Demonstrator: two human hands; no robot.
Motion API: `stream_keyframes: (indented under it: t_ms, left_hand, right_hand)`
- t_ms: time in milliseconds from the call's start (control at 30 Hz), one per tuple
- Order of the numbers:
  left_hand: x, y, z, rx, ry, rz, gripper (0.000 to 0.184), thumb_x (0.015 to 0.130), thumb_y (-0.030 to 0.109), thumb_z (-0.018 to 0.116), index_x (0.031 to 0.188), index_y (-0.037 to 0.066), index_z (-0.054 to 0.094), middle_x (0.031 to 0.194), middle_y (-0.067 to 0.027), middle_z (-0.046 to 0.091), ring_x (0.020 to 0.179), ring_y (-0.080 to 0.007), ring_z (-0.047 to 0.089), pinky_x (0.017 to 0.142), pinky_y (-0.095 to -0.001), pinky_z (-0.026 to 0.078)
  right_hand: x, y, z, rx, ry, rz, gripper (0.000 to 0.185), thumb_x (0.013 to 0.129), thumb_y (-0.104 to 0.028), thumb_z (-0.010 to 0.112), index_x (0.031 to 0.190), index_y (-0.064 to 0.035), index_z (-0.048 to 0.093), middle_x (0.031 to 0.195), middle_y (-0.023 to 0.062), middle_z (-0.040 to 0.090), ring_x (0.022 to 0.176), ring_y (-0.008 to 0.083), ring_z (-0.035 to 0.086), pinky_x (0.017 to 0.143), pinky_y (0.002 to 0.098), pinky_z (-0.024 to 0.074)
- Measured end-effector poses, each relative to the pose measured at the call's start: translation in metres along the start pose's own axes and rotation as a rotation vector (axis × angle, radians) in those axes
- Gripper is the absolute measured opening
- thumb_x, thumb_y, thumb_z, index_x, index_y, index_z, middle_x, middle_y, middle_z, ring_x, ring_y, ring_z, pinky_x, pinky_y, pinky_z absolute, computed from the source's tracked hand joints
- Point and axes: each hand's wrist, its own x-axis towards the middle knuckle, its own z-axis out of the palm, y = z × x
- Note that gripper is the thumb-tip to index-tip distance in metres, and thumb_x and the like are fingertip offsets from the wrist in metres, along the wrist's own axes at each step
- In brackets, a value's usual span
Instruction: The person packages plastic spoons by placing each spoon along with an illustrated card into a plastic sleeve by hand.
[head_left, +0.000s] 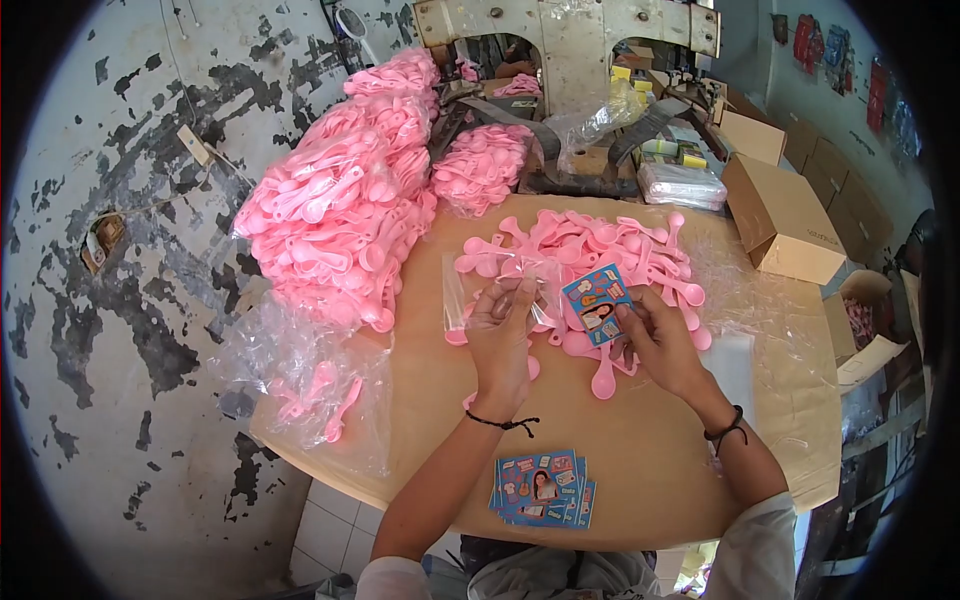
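Observation:
My left hand (503, 330) pinches a clear plastic bag (462, 292), held up over the table in front of a heap of pink plastic spoons (590, 238). In my right hand (655, 338) is a small blue printed card (597, 303) with a portrait and little pictures on it, gripped at its right edge by thumb and fingers. The card is tilted and close to the bag's right side; whether they touch I cannot tell. Below my wrists, near the table's front edge, lies a stack of similar blue cards (543, 488).
Large clear bags full of pink spoons (325, 210) pile up on the left. A crumpled bag (310, 385) holds a few spoons at the front left. Cardboard boxes (785, 215) and a wrapped clear pack (682, 187) stand at the back right, behind the brown-covered table (430, 370).

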Motion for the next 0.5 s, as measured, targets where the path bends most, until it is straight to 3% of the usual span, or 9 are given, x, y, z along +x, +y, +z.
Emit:
stream_keyframes:
  t_ms: [100, 200, 300, 500]
  left_hand:
    - [-0.001, 0.002, 0.005, -0.148, -0.063, 0.035, 0.030, 0.093, 0.013, 0.062, 0.120, 0.004, 0.054, 0.112, -0.0091, 0.062, 0.098, -0.0130, 0.062, 0.084, -0.0259, 0.053]
    - [-0.006, 0.014, 0.015, -0.259, -0.051, -0.117, 0.035, 0.094, 0.013, 0.061, 0.125, 0.002, 0.050, 0.115, -0.0102, 0.060, 0.103, -0.0151, 0.061, 0.089, -0.0284, 0.052]
    - [0.001, -0.001, 0.009, -0.148, -0.232, -0.126, 0.038, 0.094, 0.014, 0.062, 0.126, 0.000, 0.048, 0.115, -0.0108, 0.060, 0.105, -0.0169, 0.061, 0.090, -0.0297, 0.053]
    - [0.001, -0.008, 0.002, -0.105, -0.169, -0.155, 0.033, 0.093, 0.017, 0.064, 0.118, -0.002, 0.053, 0.112, -0.0099, 0.061, 0.103, -0.0183, 0.063, 0.090, -0.0294, 0.053]
  right_hand:
    - [0.000, -0.004, 0.001, -0.018, 0.001, 0.019, 0.018, 0.100, -0.013, 0.048, 0.113, -0.0001, 0.052, 0.082, 0.0063, 0.064, 0.062, 0.0102, 0.065, 0.048, 0.0230, 0.0493]
    - [0.000, -0.003, 0.001, -0.029, -0.004, 0.018, 0.018, 0.100, -0.012, 0.048, 0.113, 0.0006, 0.051, 0.084, 0.0077, 0.064, 0.063, 0.0123, 0.067, 0.048, 0.0241, 0.0509]
    - [0.000, -0.003, 0.001, 0.003, -0.005, 0.014, 0.020, 0.100, -0.012, 0.048, 0.115, 0.0011, 0.049, 0.086, 0.0091, 0.065, 0.063, 0.0131, 0.067, 0.047, 0.0246, 0.0510]
    - [0.001, -0.007, -0.006, 0.015, 0.126, 0.038, 0.021, 0.099, -0.012, 0.050, 0.116, 0.0009, 0.048, 0.089, 0.0086, 0.066, 0.058, 0.0102, 0.061, 0.047, 0.0233, 0.0486]
